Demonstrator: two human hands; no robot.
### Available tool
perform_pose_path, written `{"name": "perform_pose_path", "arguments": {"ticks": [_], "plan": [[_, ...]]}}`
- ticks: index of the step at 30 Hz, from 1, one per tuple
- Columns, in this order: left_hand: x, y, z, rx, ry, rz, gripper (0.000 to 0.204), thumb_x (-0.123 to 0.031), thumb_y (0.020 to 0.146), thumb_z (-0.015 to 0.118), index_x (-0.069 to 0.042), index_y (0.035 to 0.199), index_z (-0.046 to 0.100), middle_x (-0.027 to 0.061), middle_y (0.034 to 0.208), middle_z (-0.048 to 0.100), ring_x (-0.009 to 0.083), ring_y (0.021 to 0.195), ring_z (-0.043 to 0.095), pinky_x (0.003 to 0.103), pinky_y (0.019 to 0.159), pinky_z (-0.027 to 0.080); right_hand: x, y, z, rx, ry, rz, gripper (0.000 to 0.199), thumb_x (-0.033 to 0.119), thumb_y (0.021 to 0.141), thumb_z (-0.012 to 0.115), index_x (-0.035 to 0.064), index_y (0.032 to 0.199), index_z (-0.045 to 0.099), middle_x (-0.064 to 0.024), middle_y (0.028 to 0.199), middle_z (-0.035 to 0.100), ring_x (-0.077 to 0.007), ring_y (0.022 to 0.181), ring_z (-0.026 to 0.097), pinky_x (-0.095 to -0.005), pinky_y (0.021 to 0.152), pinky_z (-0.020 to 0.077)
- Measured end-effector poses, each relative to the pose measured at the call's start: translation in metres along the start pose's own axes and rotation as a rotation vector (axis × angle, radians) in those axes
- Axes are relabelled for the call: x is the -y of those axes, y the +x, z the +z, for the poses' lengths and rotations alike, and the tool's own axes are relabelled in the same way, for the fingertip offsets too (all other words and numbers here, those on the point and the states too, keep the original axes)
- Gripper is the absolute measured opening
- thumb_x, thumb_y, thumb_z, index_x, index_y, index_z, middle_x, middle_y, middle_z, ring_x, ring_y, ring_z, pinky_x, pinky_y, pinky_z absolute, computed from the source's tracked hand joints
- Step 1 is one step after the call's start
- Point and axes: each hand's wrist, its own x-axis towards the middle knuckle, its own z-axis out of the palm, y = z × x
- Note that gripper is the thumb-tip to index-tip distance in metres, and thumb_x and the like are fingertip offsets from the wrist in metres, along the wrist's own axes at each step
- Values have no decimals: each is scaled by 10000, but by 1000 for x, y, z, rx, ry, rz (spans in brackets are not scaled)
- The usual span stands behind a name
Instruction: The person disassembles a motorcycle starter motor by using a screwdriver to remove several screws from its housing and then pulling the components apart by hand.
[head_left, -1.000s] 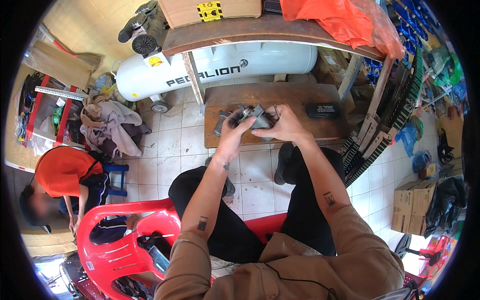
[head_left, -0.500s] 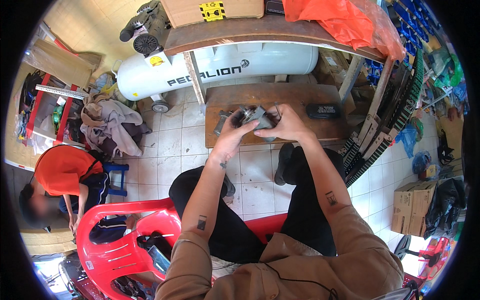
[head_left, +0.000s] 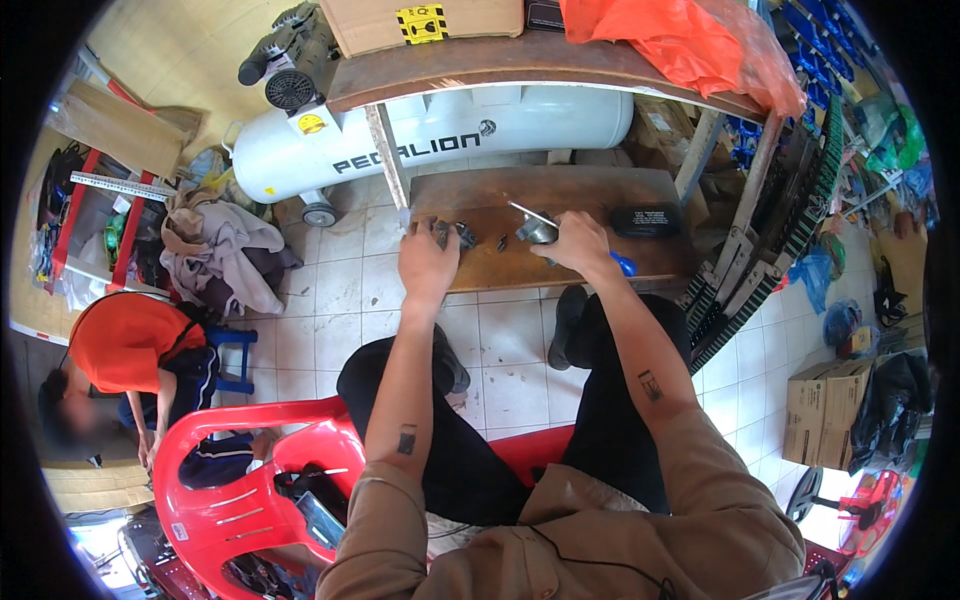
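My left hand (head_left: 428, 262) is over the left end of a low wooden bench (head_left: 590, 185), its fingers curled round a small grey metal part (head_left: 456, 234). Farther right, my right hand (head_left: 580, 243) grips a screwdriver (head_left: 622, 264). Its blue handle sticks out beside the wrist and its bright shaft points up and left past the fingers. Beneath that shaft, a second grey metal part (head_left: 537, 229) sits at my right fingertips; whether they press on it I cannot tell. A small dark piece (head_left: 502, 242) lies on the wood between my hands.
A black case (head_left: 645, 220) lies on the bench's right side. Behind stands a white air tank (head_left: 440, 135) under a wooden shelf (head_left: 540, 65). A red plastic chair (head_left: 230, 460) is at left, near a person in orange (head_left: 135, 340). Metal rails (head_left: 765, 240) lean at right.
My hands have come apart and lowered to the bench. The grey metal part held between them is now in separate pieces there. The screwdriver's shaft and blue handle have come into plain sight.
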Motion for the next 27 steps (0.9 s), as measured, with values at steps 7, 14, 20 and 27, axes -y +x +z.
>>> {"name": "perform_pose_path", "arguments": {"ticks": [7, 14, 20, 27], "plan": [[33, 6, 21, 27, 244, 55, 712, -318, 755, 829, 0, 1323, 540, 246, 1142, 655, 406, 1045, 648, 459, 917, 526, -5, 1, 14, 79, -47, 47, 504, 415, 674, 854, 23, 971, 741, -191, 1022, 724, -335, 1032, 693, -436, 921, 550], [55, 12, 52, 180, 252, 18, 800, -287, 752, 843, -2, 1397, 466, 211, 1231, 611, 389, 1136, 607, 461, 963, 507, -4, 3, 8, 150, -87, 63, 528, 397, 678, 857, 30, 1037, 732, -184, 1076, 723, -334, 1053, 690, -433, 923, 551], [38, 6, 53, 177, 274, -16, 786, -240, 794, 804, 3, 1441, 430, 212, 1245, 605, 390, 1138, 606, 457, 964, 505, -7, 4, 10, 158, -78, 97, 527, 368, 663, 874, 40, 1053, 736, -180, 1072, 726, -332, 1054, 692, -426, 920, 554], [31, 2, 53, 174, 333, -17, 831, -210, 796, 803, 3, 1478, 378, 224, 1255, 599, 390, 1166, 592, 457, 976, 501, -6, 5, 9, 173, -82, 92, 530, 365, 677, 866, 39, 1070, 725, -189, 1129, 705, -333, 1110, 666, -426, 947, 541]]}}
